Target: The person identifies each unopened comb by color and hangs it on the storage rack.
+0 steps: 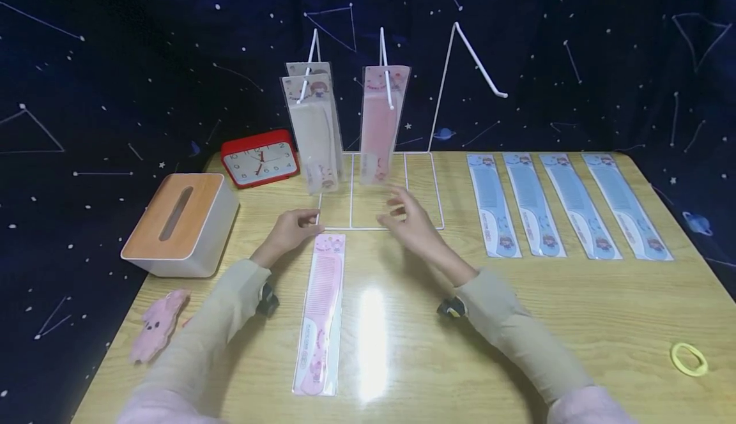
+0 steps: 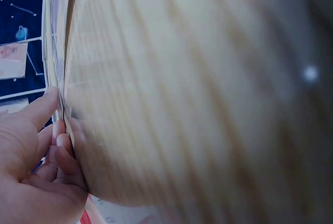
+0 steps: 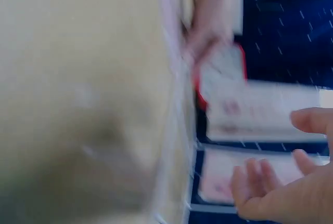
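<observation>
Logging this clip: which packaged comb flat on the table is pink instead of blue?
The pink comb lying in front of the person, by the left hand. The four blue combs lie in a row at the right.

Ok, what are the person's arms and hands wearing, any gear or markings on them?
Both arms wear long, loose sleeves in a pale beige, the left sleeve and the right sleeve, turning pinkish near the bottom edge of the head view. A small dark device, black with a touch of yellow, sits under each wrist. The left hand and right hand are bare: no gloves or rings visible.
</observation>
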The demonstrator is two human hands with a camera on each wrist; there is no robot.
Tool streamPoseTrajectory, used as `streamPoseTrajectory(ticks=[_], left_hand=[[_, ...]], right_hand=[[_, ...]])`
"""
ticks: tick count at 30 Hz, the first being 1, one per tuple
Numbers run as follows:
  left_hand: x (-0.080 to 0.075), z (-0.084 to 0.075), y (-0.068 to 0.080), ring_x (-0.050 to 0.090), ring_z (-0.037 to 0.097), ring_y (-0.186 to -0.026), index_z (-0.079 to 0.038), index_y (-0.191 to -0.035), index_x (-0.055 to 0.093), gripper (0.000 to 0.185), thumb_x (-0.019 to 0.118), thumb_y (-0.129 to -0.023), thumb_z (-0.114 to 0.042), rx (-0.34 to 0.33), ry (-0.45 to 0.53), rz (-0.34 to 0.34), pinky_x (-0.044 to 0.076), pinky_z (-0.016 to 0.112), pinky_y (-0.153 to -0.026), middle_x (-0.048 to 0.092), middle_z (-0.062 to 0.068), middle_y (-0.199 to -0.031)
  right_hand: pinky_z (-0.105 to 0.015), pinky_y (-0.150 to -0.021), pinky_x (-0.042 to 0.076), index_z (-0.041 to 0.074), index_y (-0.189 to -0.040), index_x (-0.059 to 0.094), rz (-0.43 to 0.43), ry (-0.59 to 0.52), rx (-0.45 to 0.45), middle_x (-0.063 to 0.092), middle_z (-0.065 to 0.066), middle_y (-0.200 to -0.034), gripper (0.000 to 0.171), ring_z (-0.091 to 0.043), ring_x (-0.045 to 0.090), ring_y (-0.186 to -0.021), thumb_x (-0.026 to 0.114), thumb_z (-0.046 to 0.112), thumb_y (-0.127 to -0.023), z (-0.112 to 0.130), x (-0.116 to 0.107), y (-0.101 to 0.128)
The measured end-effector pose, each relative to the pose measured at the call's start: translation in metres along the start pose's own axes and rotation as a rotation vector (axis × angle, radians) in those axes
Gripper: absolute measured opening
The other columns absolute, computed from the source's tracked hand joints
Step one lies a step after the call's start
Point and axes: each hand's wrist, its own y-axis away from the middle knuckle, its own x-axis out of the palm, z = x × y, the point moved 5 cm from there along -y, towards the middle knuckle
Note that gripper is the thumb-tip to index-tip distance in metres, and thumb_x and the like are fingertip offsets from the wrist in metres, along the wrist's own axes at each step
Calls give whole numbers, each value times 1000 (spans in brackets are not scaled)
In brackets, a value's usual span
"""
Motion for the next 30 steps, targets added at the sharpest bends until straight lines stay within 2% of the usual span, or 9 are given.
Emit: streamPoseTrajectory(ticks=[5,8,13,18,23,30], left_hand=[[-1,-1,-1,57,27,-97,1,-129,57,47,68,-88,-19,-23,-2,8,47,39,-87,65,15,-107],[-1,-1,-1,57,28,-99,1,-129,56,47,68,-88,-19,-24,5,12,46,40,-89,65,16,-108],[0,0,1,59,30,-101,2,-128,57,47,69,-88,-19,0,3,3,47,42,-91,65,17,-108],[0,1,3,59,30,-98,4,-127,57,46,68,-88,-16,22,9,-11,48,42,-88,66,18,-106],[0,2,2,60,30,-99,3,-128,57,46,68,-88,-16,23,14,-15,48,42,-88,66,19,-106],[-1,-1,1,60,31,-100,2,-127,58,46,69,-87,-17,12,29,-8,47,42,-91,66,19,-107]], right_hand=[[-49,-92,47,14,-145,35,188,84,54,45,-21,-132,62,-35,49,-115,63,22,-90,-18,38,24],[-55,-96,42,13,-145,35,253,150,67,45,-21,-133,63,-37,45,-121,64,27,-90,-22,54,34],[-58,-98,33,11,-144,37,308,321,9,45,-20,-136,68,-39,38,-123,64,37,-88,-19,79,43],[-55,-98,27,18,-144,39,366,473,-47,37,-22,-142,72,-39,30,-128,65,48,-84,-13,104,51],[-60,-101,23,25,-144,41,384,604,-46,25,-30,-147,75,-45,22,-133,65,58,-80,-7,120,54],[-63,-107,16,27,-144,42,403,713,11,18,-29,-151,82,-47,15,-138,60,69,-77,-4,126,57]])
